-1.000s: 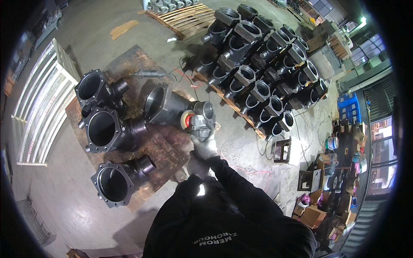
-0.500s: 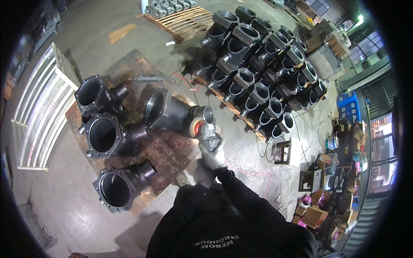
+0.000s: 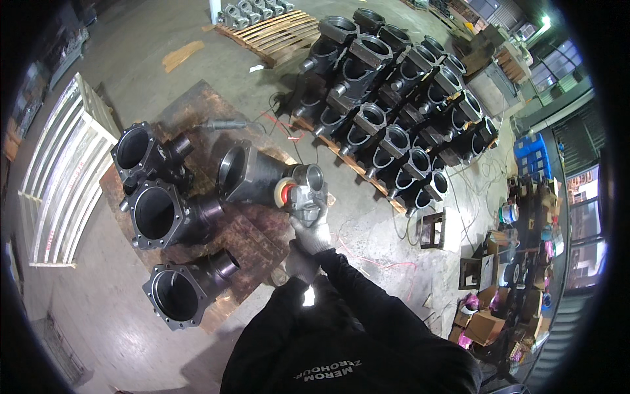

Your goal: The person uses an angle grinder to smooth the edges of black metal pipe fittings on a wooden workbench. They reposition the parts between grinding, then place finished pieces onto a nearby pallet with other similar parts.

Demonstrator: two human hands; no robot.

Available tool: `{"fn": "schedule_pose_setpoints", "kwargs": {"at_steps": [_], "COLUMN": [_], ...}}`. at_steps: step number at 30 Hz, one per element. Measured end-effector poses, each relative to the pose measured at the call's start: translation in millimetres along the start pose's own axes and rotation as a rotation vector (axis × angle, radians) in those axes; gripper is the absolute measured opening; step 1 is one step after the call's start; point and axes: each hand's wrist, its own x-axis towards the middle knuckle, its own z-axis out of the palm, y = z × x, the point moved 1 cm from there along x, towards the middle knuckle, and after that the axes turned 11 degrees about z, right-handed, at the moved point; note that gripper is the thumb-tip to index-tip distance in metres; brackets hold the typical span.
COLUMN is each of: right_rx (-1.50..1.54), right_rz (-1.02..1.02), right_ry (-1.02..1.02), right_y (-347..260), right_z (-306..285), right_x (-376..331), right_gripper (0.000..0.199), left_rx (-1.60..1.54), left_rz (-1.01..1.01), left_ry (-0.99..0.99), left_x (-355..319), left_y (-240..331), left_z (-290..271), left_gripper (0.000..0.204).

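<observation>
My right hand (image 3: 314, 235), in a pale work glove, is closed around the head of a grey angle grinder (image 3: 306, 205). The grinder's red and tan disc (image 3: 284, 192) rests against the side of a black metal pipe casting (image 3: 259, 174), near its narrower end. Just behind the right hand, my left hand (image 3: 302, 264) appears closed on the grinder's rear body; it is in shadow and its fingers are partly hidden. The casting lies on its side, its wide flanged opening to the left.
Three similar flanged castings (image 3: 154, 213) lie on the left of the rust-brown work surface (image 3: 259, 230). A corded cylindrical tool (image 3: 226, 123) lies at its far side. Many castings (image 3: 397, 141) stand on a pallet at right, cables around it. A pale slatted frame (image 3: 62, 177) is at far left.
Both hands and the grinder have shifted left and slightly nearer, taking the disc away from the casting's narrow end toward its body. The view has tilted slightly.
</observation>
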Motion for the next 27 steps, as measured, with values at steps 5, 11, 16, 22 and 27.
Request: {"fn": "schedule_pose_setpoints", "kwargs": {"at_steps": [5, 11, 16, 22, 27], "right_rx": [0.079, -0.02, 0.122, 0.229, 0.009], "right_rz": [0.052, 0.008, 0.005, 0.049, 0.001], "right_ry": [0.006, 0.057, 0.082, -0.093, 0.093], "right_y": [-7.4, -22.9, -20.2, -12.5, -12.5], "right_z": [1.7, 3.6, 2.0, 15.6, 9.0], "right_x": [18.1, 31.2, 44.1, 64.9, 69.5], "right_gripper": [0.077, 0.083, 0.082, 0.082, 0.084], "left_rx": [-0.009, -0.004, 0.033, -0.03, -0.005], "left_rz": [-0.063, -0.108, -0.097, -0.125, -0.098], "left_ry": [-0.01, -0.024, -0.066, -0.08, -0.123], "left_x": [13.9, 31.9, 40.0, 56.8, 61.2], "left_y": [29.4, 46.3, 52.0, 53.5, 46.2], "left_z": [-20.8, -39.6, -40.6, -49.8, -34.8], "left_gripper": [0.065, 0.061, 0.064, 0.068, 0.059]}}
